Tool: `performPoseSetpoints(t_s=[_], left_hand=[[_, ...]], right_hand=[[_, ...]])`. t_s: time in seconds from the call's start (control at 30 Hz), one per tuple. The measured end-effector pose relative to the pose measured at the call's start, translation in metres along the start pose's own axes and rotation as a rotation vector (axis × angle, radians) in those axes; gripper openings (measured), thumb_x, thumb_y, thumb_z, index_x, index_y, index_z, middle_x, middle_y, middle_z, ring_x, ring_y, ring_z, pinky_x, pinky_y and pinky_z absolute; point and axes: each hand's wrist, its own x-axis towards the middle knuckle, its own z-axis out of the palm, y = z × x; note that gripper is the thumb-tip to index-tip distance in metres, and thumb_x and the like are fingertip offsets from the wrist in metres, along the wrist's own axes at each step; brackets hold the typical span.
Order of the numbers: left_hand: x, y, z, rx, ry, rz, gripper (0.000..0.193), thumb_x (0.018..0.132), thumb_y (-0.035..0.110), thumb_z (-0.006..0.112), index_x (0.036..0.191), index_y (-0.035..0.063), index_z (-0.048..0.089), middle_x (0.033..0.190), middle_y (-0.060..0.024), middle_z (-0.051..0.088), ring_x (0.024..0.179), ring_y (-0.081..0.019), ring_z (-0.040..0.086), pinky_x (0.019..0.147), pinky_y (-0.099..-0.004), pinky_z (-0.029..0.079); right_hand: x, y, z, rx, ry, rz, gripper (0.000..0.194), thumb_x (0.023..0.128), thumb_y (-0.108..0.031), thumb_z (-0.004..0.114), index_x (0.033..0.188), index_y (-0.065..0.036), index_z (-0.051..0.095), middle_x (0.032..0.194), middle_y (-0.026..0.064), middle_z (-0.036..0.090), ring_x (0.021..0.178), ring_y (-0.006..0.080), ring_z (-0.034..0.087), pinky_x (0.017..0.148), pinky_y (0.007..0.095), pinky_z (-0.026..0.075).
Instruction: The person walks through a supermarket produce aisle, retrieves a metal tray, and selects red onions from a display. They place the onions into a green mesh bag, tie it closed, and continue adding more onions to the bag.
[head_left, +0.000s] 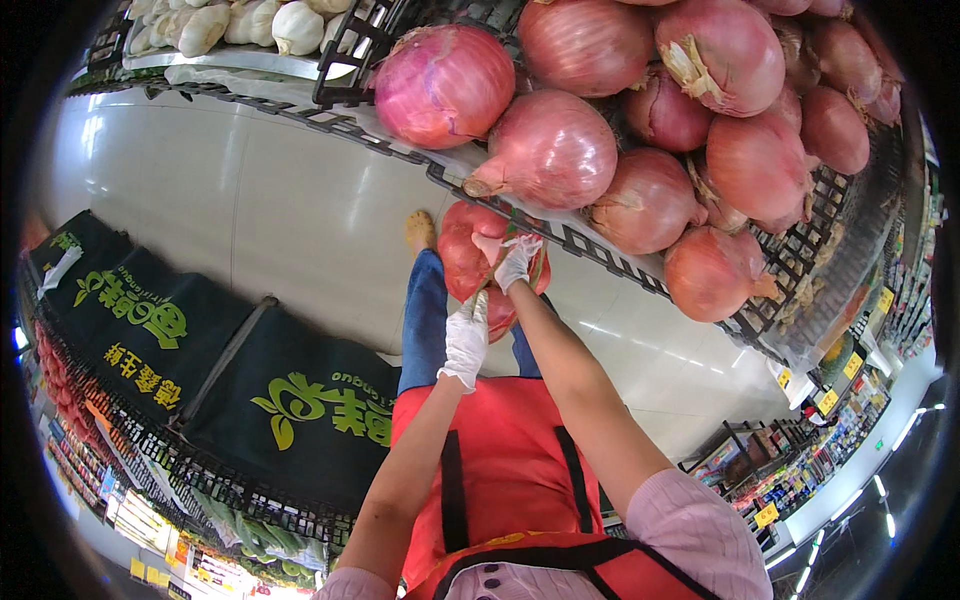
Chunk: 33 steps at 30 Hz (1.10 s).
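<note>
In front of my legs hangs a bundle of large red onions (466, 244), apparently in a red net bag with greenish strands; its mouth is partly hidden by my hands. My left hand (466, 337), in a white glove, closes around the near part of the gathered net or a strand. My right hand (519, 261) pinches the strand just beyond it. The right glove looks torn or pulled back, with bare skin showing at the thumb. Above the hands, loose red onions (559, 150) lie in a black plastic crate (592, 251) with a lattice rim.
White garlic bulbs (292, 28) fill a tray at the upper left. Dark green printed cloth (300, 420) covers a produce stand on my left. A red apron (510, 450) hangs over my front. Pale floor tiles (300, 187) lie between the stands. Store shelves (840, 442) stand at right.
</note>
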Motion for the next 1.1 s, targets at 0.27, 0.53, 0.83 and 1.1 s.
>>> performPoseSetpoints(t_s=[0.27,0.53,0.83,1.1], left_hand=[[0.014,-0.017,-0.007,-0.292,0.073,-0.104,0.047,0.099,0.037,0.045,0.110,-0.0060,0.061,0.093,-0.0096,0.065,0.083,-0.0151,0.054,0.079,-0.0305,0.046],[0.023,-0.031,-0.014,-0.458,0.060,-0.110,0.046,0.096,0.040,0.051,0.114,-0.0013,0.061,0.098,-0.0041,0.064,0.085,-0.0123,0.056,0.075,-0.0294,0.049],[0.027,-0.041,-0.010,0.009,0.175,-0.040,0.049,0.096,0.041,0.044,0.103,-0.0033,0.064,0.094,-0.0243,0.066,0.090,-0.0399,0.060,0.078,-0.0422,0.046],[0.021,-0.034,-0.010,-0.059,0.146,-0.004,0.044,0.097,0.035,0.044,0.103,-0.0037,0.064,0.093,-0.0236,0.066,0.086,-0.0370,0.060,0.078,-0.0387,0.046]], right_hand=[[-0.041,0.020,-0.063,0.340,-0.311,0.223,0.072,0.063,-0.029,0.083,0.119,0.001,0.050,0.113,0.0101,0.059,0.103,0.0157,0.057,0.084,0.0297,0.047],[-0.133,-0.107,-0.184,1.438,-0.829,0.561,0.067,0.084,-0.021,0.059,0.142,-0.007,0.028,0.136,0.0107,0.044,0.121,0.0240,0.049,0.099,0.0386,0.045],[-0.047,-0.279,-0.215,1.653,-0.632,0.123,0.055,0.087,-0.046,0.059,0.127,-0.010,0.045,0.120,0.0070,0.055,0.103,0.0212,0.056,0.077,0.0368,0.050],[0.016,-0.311,-0.190,1.797,-0.694,0.431,0.010,0.087,-0.006,0.064,0.093,0.001,0.059,0.085,0.0119,0.062,0.072,0.0195,0.062,0.059,0.0249,0.056]])
